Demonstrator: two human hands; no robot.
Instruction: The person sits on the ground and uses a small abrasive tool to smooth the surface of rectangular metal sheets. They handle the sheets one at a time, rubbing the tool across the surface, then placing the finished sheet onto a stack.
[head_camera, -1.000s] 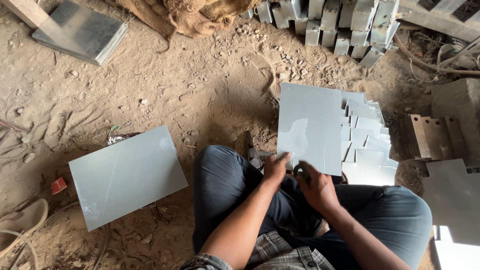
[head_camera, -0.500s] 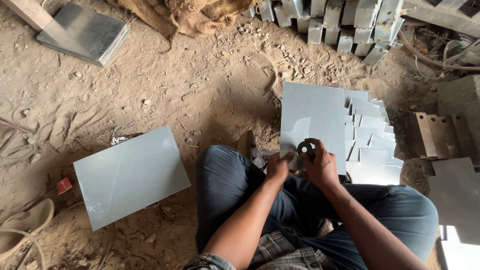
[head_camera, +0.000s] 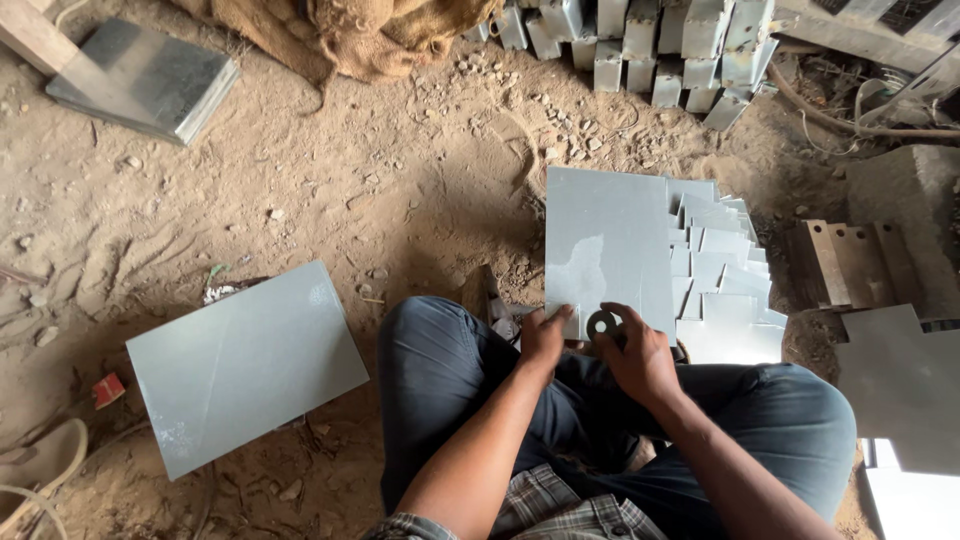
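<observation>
We note the dirt floor (head_camera: 400, 200) throughout. At centre right lies a grey metal sheet (head_camera: 605, 240) on cut pieces (head_camera: 725, 290). The left hand (head_camera: 545, 335) pins its near edge, fingers closed; the right hand (head_camera: 635, 355) grips a dark ring-shaped disc (head_camera: 603, 323) against it, evidently for steadiness.

grey metal sheet (head_camera: 610, 250), black ring (head_camera: 604, 323)

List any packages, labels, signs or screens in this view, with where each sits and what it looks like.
No labels, signs or screens show.
Burlap sack: top centre on the dirt floor, brown, crumpled, coarse weave.
Small red scrap: left edge of the large grey sheet, perhaps a wrapper; too small to tell.
The hands hold no package: left hand on a grey sheet, right hand by a dark ring.
</observation>
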